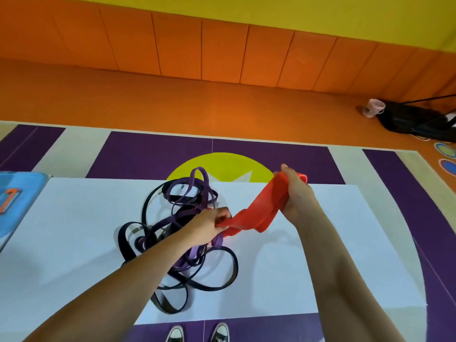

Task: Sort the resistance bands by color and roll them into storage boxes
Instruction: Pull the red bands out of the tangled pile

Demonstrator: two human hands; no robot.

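- The left hand (212, 225) pinches the low end of a red band (256, 213). Its fingers are curled on the band.
- The right hand (296, 193) grips the other end of the red band. This hand is higher up and further away than the left one.
- The red band is wide and floppy. It hangs in the air between the two hands, above the bench (74, 243). It sags and folds in the middle.
- The bench is white. A messy pile of bands lies in the middle of it.
- The purple bands (187, 188) are mostly at the far side and the middle of the pile. One purple loop sticks up at the back.
- The black bands (222, 280) loop around the near side and the left side of the pile. They are all tangled up with the purple ones.
- The left hand is right over the pile. The left arm hides part of it.
- A blue box (19, 201) sits at the left end of the bench. It has an orange mark on it.
- Two black and white shoes (220, 333) peek out at the near edge of the bench.
- Far away on the orange floor (197, 107), a pink cup (375, 108) stands just beside a black bag (419, 122).
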